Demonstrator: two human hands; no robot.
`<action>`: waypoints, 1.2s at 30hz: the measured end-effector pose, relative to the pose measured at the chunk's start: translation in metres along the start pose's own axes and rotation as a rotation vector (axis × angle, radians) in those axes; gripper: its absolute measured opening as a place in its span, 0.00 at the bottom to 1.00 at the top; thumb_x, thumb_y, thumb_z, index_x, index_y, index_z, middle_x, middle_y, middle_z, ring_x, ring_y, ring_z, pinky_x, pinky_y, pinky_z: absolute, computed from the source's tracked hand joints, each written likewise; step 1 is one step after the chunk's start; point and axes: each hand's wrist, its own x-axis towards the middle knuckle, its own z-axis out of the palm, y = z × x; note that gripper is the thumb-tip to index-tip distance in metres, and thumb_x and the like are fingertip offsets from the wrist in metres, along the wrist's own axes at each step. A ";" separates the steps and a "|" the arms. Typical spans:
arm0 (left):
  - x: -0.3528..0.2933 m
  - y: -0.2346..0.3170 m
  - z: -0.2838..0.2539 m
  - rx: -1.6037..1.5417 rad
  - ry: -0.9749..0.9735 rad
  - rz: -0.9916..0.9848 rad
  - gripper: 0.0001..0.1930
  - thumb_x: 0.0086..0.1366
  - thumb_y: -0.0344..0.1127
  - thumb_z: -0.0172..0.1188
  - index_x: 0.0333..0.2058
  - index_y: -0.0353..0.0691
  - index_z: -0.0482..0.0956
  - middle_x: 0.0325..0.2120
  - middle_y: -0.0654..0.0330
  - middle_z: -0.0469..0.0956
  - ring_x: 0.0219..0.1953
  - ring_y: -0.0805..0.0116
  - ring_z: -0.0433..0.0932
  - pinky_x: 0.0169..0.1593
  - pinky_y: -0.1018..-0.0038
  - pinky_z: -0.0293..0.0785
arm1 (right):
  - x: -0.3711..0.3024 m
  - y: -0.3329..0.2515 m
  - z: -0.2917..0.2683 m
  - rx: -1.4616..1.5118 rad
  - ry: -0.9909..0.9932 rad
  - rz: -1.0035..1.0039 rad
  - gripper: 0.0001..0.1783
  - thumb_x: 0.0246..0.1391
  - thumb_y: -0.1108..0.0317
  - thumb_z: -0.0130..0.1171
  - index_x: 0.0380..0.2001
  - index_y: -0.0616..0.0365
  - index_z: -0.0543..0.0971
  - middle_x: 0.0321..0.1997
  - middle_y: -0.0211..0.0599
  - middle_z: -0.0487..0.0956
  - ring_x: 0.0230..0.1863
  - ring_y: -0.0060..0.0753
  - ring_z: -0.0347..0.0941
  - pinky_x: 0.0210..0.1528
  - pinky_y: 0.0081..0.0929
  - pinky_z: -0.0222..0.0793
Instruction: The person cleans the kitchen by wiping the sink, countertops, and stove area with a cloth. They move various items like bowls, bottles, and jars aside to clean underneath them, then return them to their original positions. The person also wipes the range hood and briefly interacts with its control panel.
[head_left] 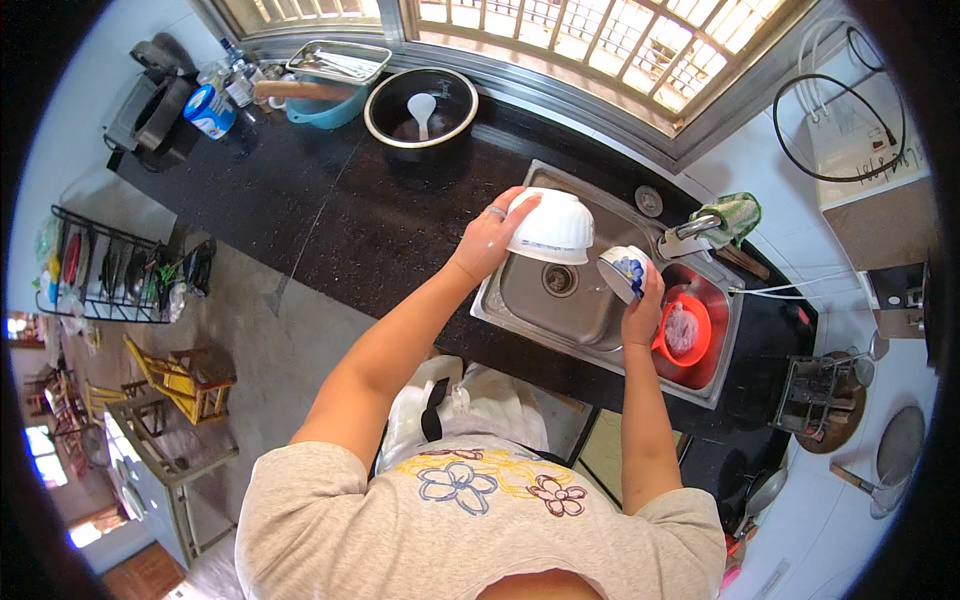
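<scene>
My left hand (487,240) grips a large white bowl (552,222) with a fluted side and a thin blue band at its rim; the bowl is tipped with its mouth downward over the sink's left edge. In my right hand (643,310) is a smaller white bowl (622,274) with blue flowers, tilted above the right part of the main basin. Beneath both lies the steel sink (530,320), its drain (559,281) visible between the bowls. The two bowls are close together but apart.
A red plastic basin (698,312) holding a pinkish netted bundle sits in the small right basin. The faucet (690,232) has a green cloth (738,215) over it. On the black counter (400,230) stand a dark basin (466,92) with a white rice paddle and a blue colander (330,112).
</scene>
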 end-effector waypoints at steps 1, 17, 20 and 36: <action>-0.001 -0.001 -0.002 -0.007 0.014 0.015 0.31 0.59 0.23 0.57 0.62 0.51 0.69 0.62 0.48 0.67 0.54 0.45 0.76 0.57 0.63 0.74 | -0.003 0.000 0.001 -0.020 0.009 -0.004 0.41 0.51 0.86 0.50 0.69 0.48 0.62 0.65 0.47 0.68 0.66 0.54 0.64 0.66 0.43 0.63; -0.231 -0.074 -0.192 -1.075 0.617 -1.261 0.24 0.61 0.31 0.59 0.56 0.30 0.71 0.44 0.54 0.80 0.44 0.64 0.80 0.44 0.64 0.77 | -0.072 -0.200 0.127 1.287 -0.374 0.836 0.30 0.67 0.60 0.54 0.68 0.47 0.59 0.66 0.44 0.69 0.62 0.52 0.70 0.55 0.57 0.74; -0.336 -0.126 -0.250 -1.175 0.635 -1.331 0.23 0.61 0.34 0.60 0.53 0.30 0.73 0.43 0.54 0.80 0.42 0.64 0.80 0.40 0.69 0.78 | -0.129 -0.292 0.168 1.443 -0.617 1.006 0.31 0.69 0.50 0.48 0.69 0.52 0.58 0.68 0.48 0.67 0.66 0.58 0.65 0.61 0.65 0.67; -0.497 -0.281 -0.338 -1.499 0.987 -1.423 0.27 0.59 0.19 0.49 0.59 0.24 0.61 0.56 0.41 0.69 0.57 0.40 0.72 0.62 0.45 0.74 | -0.243 -0.445 0.399 1.381 -0.738 1.086 0.33 0.45 0.83 0.50 0.60 0.58 0.69 0.56 0.40 0.74 0.60 0.45 0.69 0.62 0.44 0.67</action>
